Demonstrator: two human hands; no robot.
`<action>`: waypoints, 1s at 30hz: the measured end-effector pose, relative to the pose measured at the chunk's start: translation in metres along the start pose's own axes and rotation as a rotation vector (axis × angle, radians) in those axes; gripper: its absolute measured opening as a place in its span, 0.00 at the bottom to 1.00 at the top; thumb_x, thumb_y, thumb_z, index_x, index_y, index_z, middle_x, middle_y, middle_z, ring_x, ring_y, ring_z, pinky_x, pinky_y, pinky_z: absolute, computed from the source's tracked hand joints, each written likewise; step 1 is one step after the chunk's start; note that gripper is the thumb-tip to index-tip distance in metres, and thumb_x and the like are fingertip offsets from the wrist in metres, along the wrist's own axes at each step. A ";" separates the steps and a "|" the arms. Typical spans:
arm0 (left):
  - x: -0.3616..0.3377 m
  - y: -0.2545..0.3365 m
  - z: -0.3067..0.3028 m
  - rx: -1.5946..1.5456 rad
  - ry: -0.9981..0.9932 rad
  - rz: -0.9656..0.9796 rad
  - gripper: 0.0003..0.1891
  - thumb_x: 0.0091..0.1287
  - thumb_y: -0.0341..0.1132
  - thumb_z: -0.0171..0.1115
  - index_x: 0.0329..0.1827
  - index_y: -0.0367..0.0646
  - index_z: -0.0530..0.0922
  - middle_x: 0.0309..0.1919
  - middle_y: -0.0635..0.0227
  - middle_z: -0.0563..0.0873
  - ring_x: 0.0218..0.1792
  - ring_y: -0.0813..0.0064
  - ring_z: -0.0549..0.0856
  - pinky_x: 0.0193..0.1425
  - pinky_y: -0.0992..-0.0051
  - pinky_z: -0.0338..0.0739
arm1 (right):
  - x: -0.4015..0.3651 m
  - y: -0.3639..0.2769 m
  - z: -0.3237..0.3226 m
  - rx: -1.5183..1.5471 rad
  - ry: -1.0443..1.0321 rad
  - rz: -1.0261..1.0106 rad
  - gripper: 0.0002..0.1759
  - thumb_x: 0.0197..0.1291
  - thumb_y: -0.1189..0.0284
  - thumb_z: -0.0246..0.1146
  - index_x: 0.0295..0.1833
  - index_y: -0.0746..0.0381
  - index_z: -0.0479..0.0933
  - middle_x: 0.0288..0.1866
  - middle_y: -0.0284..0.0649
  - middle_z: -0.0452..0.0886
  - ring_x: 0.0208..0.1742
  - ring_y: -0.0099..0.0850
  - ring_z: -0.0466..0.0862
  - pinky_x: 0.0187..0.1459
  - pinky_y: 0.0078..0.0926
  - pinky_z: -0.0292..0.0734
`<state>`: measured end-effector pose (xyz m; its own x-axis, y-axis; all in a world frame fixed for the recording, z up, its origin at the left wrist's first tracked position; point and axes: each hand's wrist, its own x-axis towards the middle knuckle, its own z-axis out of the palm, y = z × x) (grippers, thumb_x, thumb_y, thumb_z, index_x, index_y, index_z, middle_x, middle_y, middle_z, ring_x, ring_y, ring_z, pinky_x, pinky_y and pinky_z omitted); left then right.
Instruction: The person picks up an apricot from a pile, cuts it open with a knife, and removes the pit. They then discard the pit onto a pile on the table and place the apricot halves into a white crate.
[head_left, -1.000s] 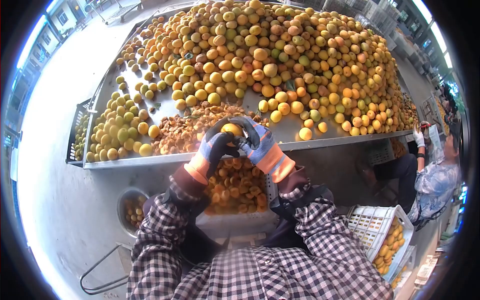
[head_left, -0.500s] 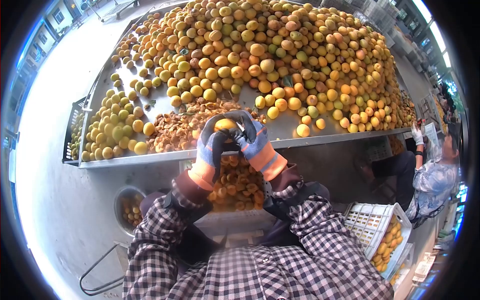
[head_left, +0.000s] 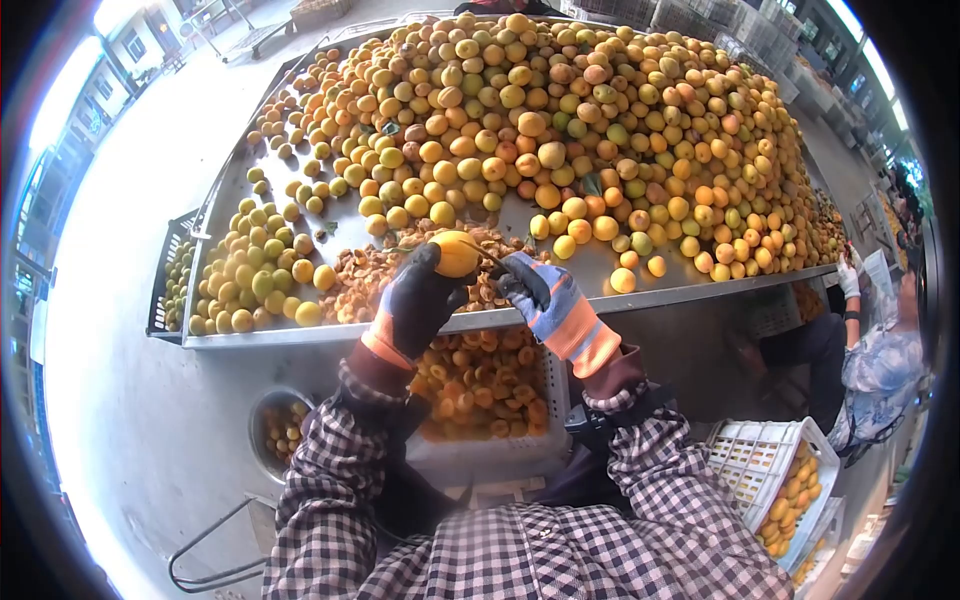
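My left hand [head_left: 424, 300], in a dark-palmed glove with an orange cuff, grips a yellow-orange apricot [head_left: 455, 254] above the near edge of the metal table. Closed around a thin, dark, knife-like tool [head_left: 487, 254] is my right hand [head_left: 548, 305], in a blue, dark and orange glove. The tool's tip reaches the apricot's right side. Behind my hands lies a heap of brownish apricot pits [head_left: 365, 283]. Directly below them stands a light crate [head_left: 490, 452] filled with split apricots [head_left: 478, 385].
A large pile of apricots [head_left: 560, 110] covers much of the metal table [head_left: 590, 283]. Greener fruit lies left. On the floor are a metal bowl [head_left: 262, 440] of fruit and a tilted white crate [head_left: 735, 455] of apricots. A person [head_left: 870, 375] sits at the right.
My hands, close together around the apricot before, have moved apart. The left has turned, bringing the apricot into fuller view, and the right has shifted rightward with the tool. The camera view has shifted slightly.
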<state>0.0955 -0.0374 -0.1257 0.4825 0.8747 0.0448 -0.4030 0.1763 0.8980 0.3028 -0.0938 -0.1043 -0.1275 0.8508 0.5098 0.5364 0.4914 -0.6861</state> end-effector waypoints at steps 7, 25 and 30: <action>0.001 0.010 0.013 -0.049 0.079 -0.071 0.21 0.76 0.44 0.53 0.61 0.36 0.71 0.48 0.59 0.83 0.46 0.69 0.84 0.47 0.72 0.79 | -0.010 -0.004 -0.011 -0.003 -0.057 0.061 0.18 0.58 0.78 0.65 0.55 0.67 0.77 0.48 0.50 0.84 0.48 0.48 0.84 0.51 0.34 0.79; 0.002 0.029 0.006 0.164 -0.066 -0.155 0.29 0.57 0.37 0.74 0.61 0.38 0.74 0.47 0.64 0.84 0.46 0.78 0.83 0.50 0.77 0.79 | -0.015 -0.001 0.013 -0.086 -0.099 0.091 0.16 0.60 0.73 0.64 0.54 0.61 0.75 0.40 0.50 0.82 0.41 0.52 0.82 0.39 0.41 0.79; 0.007 0.026 0.008 0.494 -0.053 0.164 0.34 0.48 0.30 0.80 0.60 0.37 0.75 0.49 0.65 0.83 0.50 0.77 0.82 0.56 0.74 0.79 | -0.008 -0.012 0.008 -0.036 -0.184 0.124 0.17 0.59 0.72 0.66 0.53 0.61 0.74 0.39 0.49 0.82 0.41 0.51 0.83 0.38 0.40 0.78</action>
<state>0.0949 -0.0308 -0.0987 0.4875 0.8468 0.2127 -0.0677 -0.2062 0.9762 0.2906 -0.1049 -0.1046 -0.2066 0.9256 0.3172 0.5867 0.3766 -0.7169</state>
